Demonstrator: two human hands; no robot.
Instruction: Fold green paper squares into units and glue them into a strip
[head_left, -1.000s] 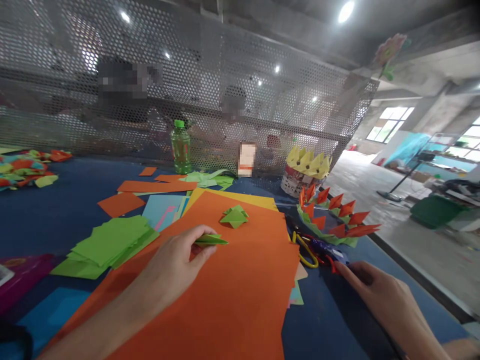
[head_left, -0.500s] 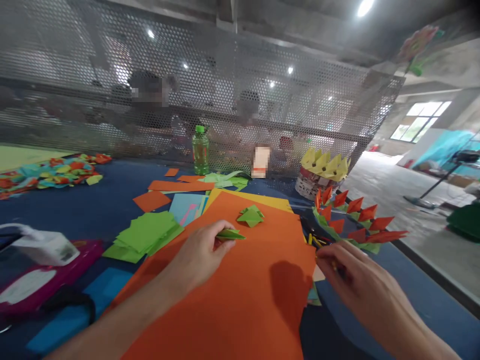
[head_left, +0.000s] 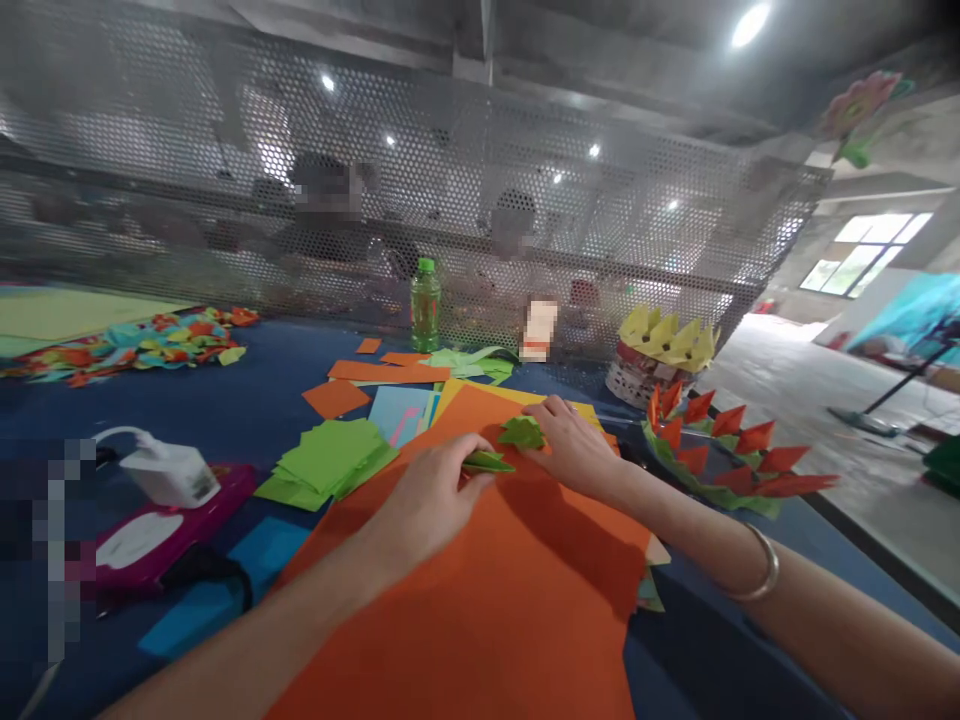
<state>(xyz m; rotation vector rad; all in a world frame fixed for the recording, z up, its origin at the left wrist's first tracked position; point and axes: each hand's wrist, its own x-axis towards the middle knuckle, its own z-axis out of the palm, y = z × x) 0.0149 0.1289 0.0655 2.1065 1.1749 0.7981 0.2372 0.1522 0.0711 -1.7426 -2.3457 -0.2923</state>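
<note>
1. Over the orange sheet (head_left: pixel 480 600), our left hand (head_left: pixel 439 490) pinches a folded green paper (head_left: pixel 489 462).
2. Right hand (head_left: pixel 568 442), partly curled, at a second green piece (head_left: pixel 520 432) there; whether gripping, we cannot tell.

Two folded green papers (head_left: pixel 523 432), one bottle (head_left: pixel 425 312), one charger (head_left: pixel 169 473), one bangle (head_left: pixel 772 570)

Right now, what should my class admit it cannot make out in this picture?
In the head view:
Folded green paper: its inner end, hidden by the left hand.
Green piece: its right side, covered by the right hand; whether it is pinched or merely touched is unclear.
Orange sheet: its near end, cut off by the bottom edge.
Figures: details, blurred behind the perforated screen.
</note>
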